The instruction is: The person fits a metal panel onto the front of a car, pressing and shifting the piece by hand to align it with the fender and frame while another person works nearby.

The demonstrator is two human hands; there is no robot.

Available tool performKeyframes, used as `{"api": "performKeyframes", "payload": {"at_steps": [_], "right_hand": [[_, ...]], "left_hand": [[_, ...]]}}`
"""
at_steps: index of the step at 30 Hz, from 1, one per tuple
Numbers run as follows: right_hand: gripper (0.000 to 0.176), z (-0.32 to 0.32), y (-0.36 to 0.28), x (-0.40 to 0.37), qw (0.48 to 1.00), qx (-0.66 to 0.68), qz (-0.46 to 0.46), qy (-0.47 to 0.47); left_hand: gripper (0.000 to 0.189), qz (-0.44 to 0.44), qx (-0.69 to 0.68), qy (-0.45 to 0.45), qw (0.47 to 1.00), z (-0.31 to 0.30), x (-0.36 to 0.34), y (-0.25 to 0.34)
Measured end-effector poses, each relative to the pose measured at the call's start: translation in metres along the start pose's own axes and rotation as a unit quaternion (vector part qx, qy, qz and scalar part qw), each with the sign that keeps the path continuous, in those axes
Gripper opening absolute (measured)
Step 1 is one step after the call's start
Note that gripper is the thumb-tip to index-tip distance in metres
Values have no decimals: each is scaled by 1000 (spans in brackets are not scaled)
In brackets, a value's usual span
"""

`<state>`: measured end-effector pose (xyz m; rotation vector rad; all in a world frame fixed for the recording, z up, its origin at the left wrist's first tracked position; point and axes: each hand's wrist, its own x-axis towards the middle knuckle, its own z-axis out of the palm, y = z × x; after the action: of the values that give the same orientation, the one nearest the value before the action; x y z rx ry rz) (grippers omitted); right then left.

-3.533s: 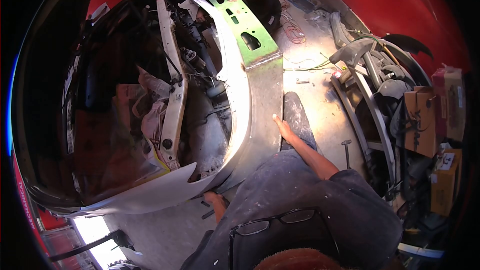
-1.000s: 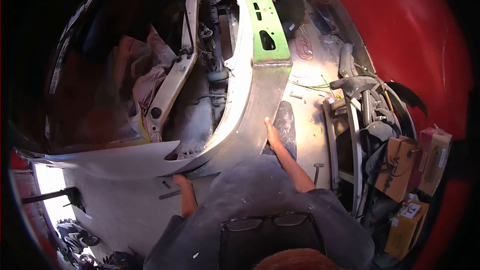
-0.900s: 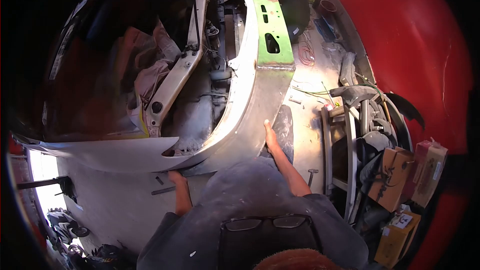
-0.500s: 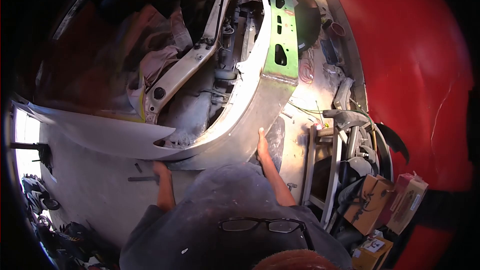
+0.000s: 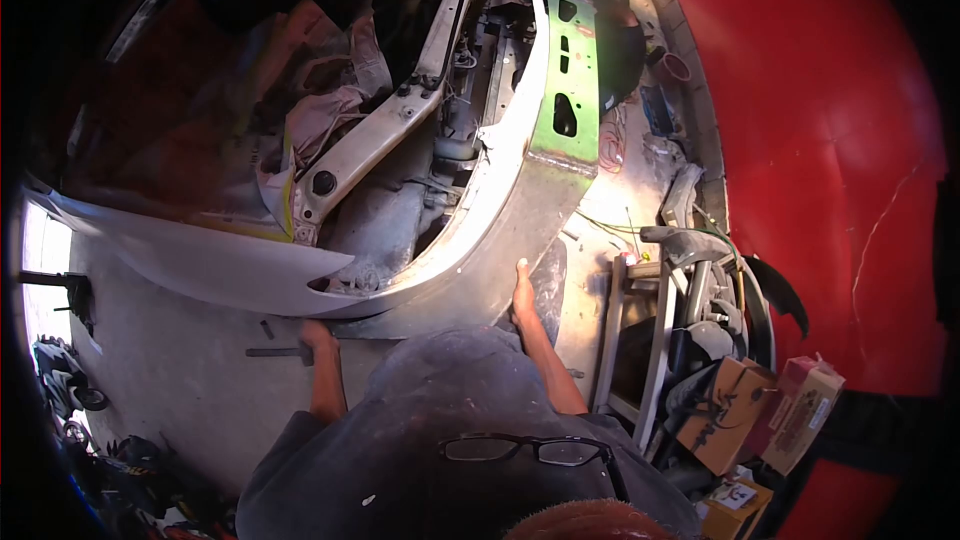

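A grey curved car body panel (image 5: 437,302) lies along the near side of a partly stripped car, against the person's shirt. My left hand (image 5: 320,336) is closed at the panel's lower left edge, its fingertips hidden. Beside it, a dark bar (image 5: 272,352) is seen over the floor; whether it touches the hand is unclear. On the right, my right hand (image 5: 523,292) grips the panel's edge, thumb on top and the other fingers hidden beneath. The grey panel meets a green section with cut-out holes (image 5: 575,90).
A person in dark clothing (image 5: 620,40) is low beyond the green section. At right stand a metal frame (image 5: 657,360) with car parts, cardboard boxes (image 5: 728,415) and a large red surface (image 5: 810,140). Dark items lie at lower left. Eyeglasses (image 5: 520,448) hang at the shirt.
The view has shifted slightly, so the floor items at left and the boxes at right appear further left. Both hands stay at the panel's edge.
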<state>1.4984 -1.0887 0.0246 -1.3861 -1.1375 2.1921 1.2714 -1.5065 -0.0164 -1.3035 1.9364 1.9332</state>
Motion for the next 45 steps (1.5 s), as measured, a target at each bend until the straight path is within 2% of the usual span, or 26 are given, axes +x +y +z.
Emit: {"api": "performKeyframes", "payload": {"at_steps": [1,4,7,10,13,16,19,24,27,29,32,33,35,37,40,45], "right_hand": [[95,0,-1,0,1000,3,1,0],[95,1,-1,1,1000,7,5,2],[93,-2,7,8,1000,-1,1,13],[88,-3,9,7,1000,-22,-9,16],[86,5,-7,-2,1000,4,-3,-9],[84,3,0,3,999,36,3,-10],[83,-8,17,20,1000,21,-5,4],[80,-9,16,19,1000,22,3,-18],[82,-4,6,10,1000,-2,-8,8],[80,-3,4,7,1000,15,-13,2],[78,-1,2,7,1000,17,-8,10],[78,0,-2,3,1000,14,-9,13],[79,1,-6,1,1000,12,-15,15],[80,-3,-3,4,1000,-10,-5,4],[82,-8,4,11,1000,-9,-3,-11],[84,-7,1,7,1000,-6,0,-10]], "left_hand": [[49,-10,-6,11,1000,1,-12,8],[49,46,89,-25,995,-9,21,-14],[50,19,-27,-19,999,-5,17,-10],[51,8,-56,-44,997,-8,19,-9],[52,31,-55,-80,995,-11,31,-17],[39,94,-34,-50,994,-8,37,-27],[49,0,-20,-29,999,2,-10,12],[49,0,-44,-60,997,3,-15,17],[48,-3,-59,-80,995,1,-4,8],[48,33,-41,-102,993,-5,22,-6],[48,173,34,-146,973,-21,83,-43],[48,217,70,-153,962,-22,79,-39],[49,153,32,-136,978,-16,55,-28],[50,36,-66,-121,990,-6,24,-7],[62,-17,28,-147,989,-7,3,14],[58,-17,12,-131,991,-6,9,9]]}}
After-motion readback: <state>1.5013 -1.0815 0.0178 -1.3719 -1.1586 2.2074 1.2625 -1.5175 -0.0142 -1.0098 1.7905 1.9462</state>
